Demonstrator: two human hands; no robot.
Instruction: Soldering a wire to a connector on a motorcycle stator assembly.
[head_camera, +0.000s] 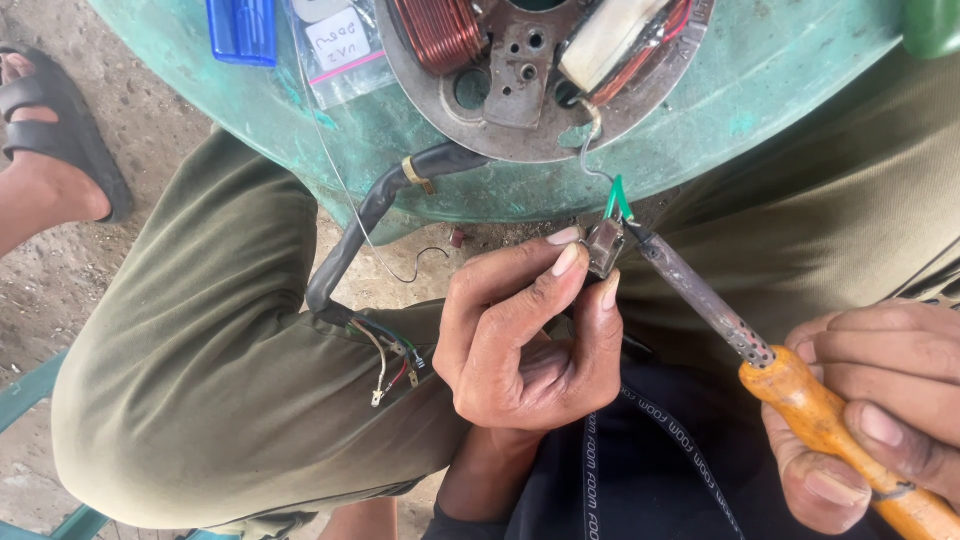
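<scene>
Far left: sandalled foot (45, 130) of another person on bare ground, well apart from the work. Top left on green drum (760, 90): blue plastic case (242, 28), clear bag w/ label (335, 50) beside it. Black cable sleeve (365, 230) drooping off drum's front edge onto olive trouser leg (210, 380), ending in loose coloured wire ends (392, 362). Thin stray wire (420, 262) curling just right of sleeve. Top centre, at drum's front edge: round metal stator plate (540, 75) w/ copper coil (438, 32).

Centre: left hand (525, 335) closed, fingertips pinching small metal connector (604, 245) w/ green wire (617, 200) running up to plate. Connector just below drum's front edge, above lap.

Right: soldering iron (705, 300), long axis slanting from tip touching connector's right side down-right to orange wooden handle (835, 430). Right hand (880, 420) wrapped tight round handle, near bottom-right corner. Left hand nearer connector; right well apart, reaching only via iron. Room: tight above (drum edge), open below and right over lap.
</scene>
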